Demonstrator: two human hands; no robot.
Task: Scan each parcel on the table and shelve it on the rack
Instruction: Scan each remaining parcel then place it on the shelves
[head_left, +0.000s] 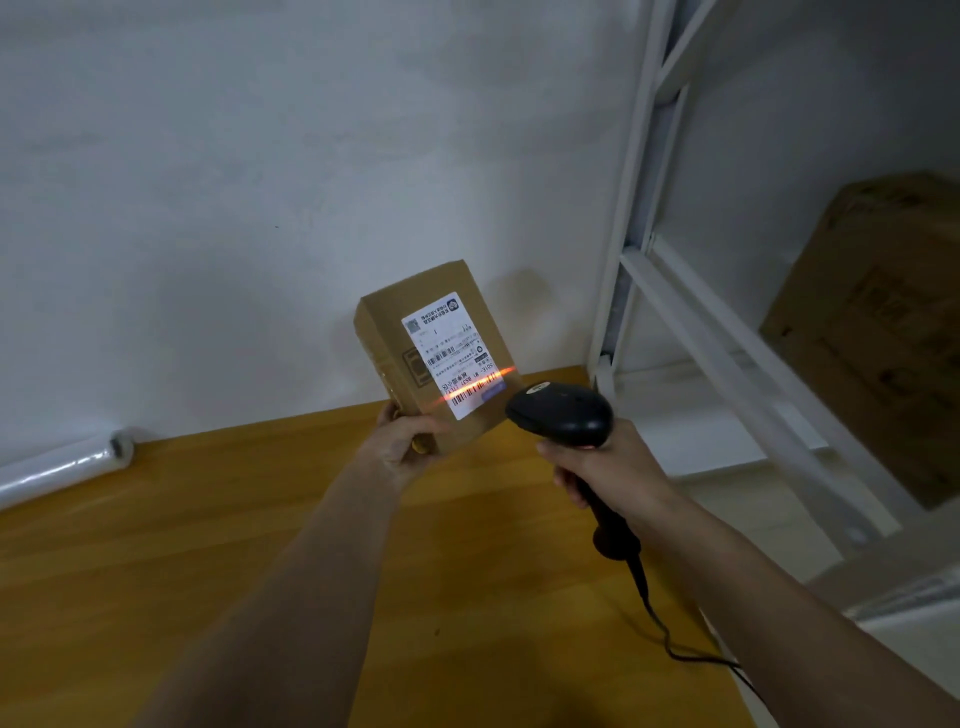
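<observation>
A view from a person's head, looking down at two bare forearms stretched over a wooden bench (208, 545). The left hand (402, 441) holds a small brown cardboard parcel (431, 358) up in the air above the bench's far edge, near a pale wall. Its grip is closed on the parcel's lower end, thumb on the near face and fingers wrapped behind. The parcel is tilted, with its white shipping label (451, 353) turned toward the viewer.

The right hand (613, 473) has its grip wrapped tightly round the handle of a black barcode scanner (561, 413), whose cable trails off toward the lower right. The scanner's head sits just beside the parcel's lower right corner. A bright orange scan line (475, 387) falls across the barcode at the bottom of the label, so the scanning step appears to be under way.

To the right stands a white metal rack (639, 291), with a larger cardboard box (878, 332) already on one shelf. A roll of clear plastic film (67, 462) lies at the back left of the bench.

The parcel looks light, since one hand holds it by its end alone, and its cardboard looks stiff with plain, slightly smooth faces. A hold across the narrow sides near the middle would likely be steadier for shelving than the present hold at one end.
</observation>
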